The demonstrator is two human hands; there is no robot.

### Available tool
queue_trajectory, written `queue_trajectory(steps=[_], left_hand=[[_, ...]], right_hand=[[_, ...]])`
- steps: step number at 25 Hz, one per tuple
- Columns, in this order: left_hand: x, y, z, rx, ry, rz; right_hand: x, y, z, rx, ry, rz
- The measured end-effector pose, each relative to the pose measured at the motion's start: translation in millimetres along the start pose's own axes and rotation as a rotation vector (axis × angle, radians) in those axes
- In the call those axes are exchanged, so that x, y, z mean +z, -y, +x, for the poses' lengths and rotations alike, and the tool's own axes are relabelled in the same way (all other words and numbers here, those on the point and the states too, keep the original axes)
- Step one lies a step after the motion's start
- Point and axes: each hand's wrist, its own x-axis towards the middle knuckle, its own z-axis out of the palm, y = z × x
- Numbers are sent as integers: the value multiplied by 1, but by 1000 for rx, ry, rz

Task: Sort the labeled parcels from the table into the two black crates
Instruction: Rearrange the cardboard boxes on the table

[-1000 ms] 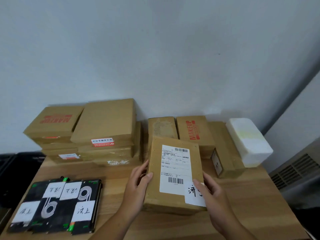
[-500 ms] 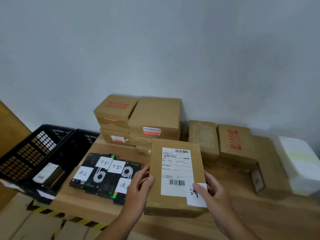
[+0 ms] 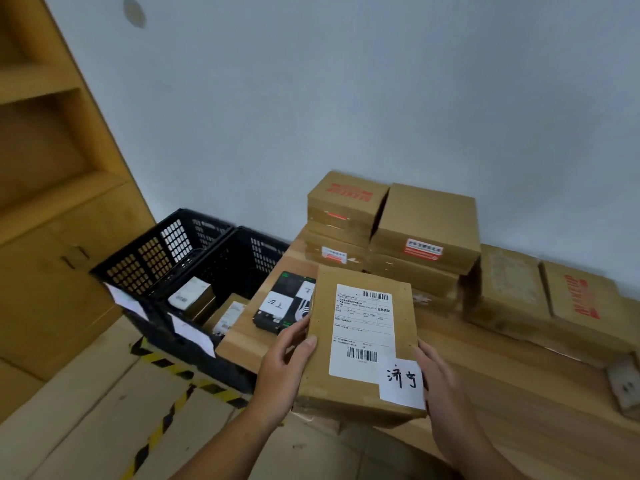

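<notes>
I hold a flat brown parcel [image 3: 320, 355] with a white shipping label and a handwritten white tag in front of me, above the table's left front edge. My left hand [image 3: 284, 365] grips its left side, thumb on top. My right hand [image 3: 438, 382] grips its right side near the tag. Two black crates stand on the floor left of the table: the far crate [image 3: 145, 258] and the near crate [image 3: 242, 258], which holds a couple of labeled parcels [image 3: 192, 296]. Black labeled packets [image 3: 284, 303] lie on the table behind the held parcel.
Stacked cardboard boxes [image 3: 426, 230] sit at the back of the wooden table [image 3: 519, 393], with more boxes [image 3: 581, 299] to the right. A wooden cabinet [image 3: 52, 202] stands at the left. Yellow-black tape [image 3: 162, 420] marks the floor.
The view has swung left, bringing both crates and the cabinet into sight. The parcel has moved left with both hands, toward the table's left edge, still held the same way.
</notes>
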Motion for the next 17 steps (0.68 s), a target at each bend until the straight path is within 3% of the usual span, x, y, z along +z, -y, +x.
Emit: queue_trajectory(steps=[10,17], left_hand=[[-107,6,5,-9,-89,-63],[-182,8,61,-55,-166,-10]], right_hand=[[112,2,9,58,96,-73],[205,-11,71,150,111,7]])
